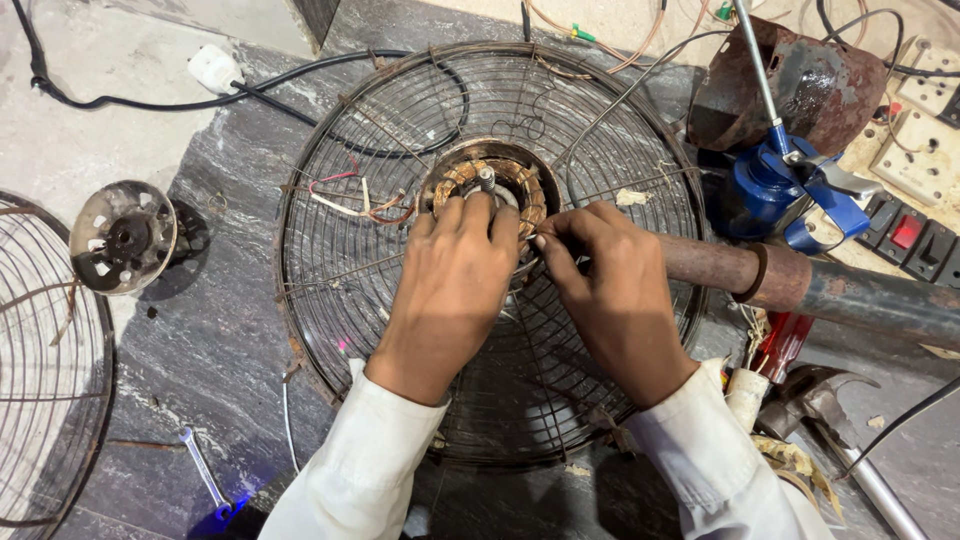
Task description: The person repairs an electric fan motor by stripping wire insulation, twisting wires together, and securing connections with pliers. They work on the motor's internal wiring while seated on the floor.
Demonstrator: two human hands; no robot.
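Note:
A round rusty wire fan guard (330,130) lies flat on a dark stone slab. At its centre sits the fan motor (520,180) with copper windings and a short shaft sticking up. My left hand (450,290) rests on the motor, fingers curled over its near rim. My right hand (610,290) is beside it on the right, fingertips pinching at the motor's edge where thin wires run. Coloured leads (345,200) trail left from the motor across the guard. What lies under my palms is hidden.
A rusty pipe stand (820,285) runs right from the guard. A blue oil can (775,185), rusty motor cover (820,85), switchboards (925,235), hammer (810,395), small spanner (205,470), round metal end cap (125,235), second guard (40,370) and black cable (280,85) lie around.

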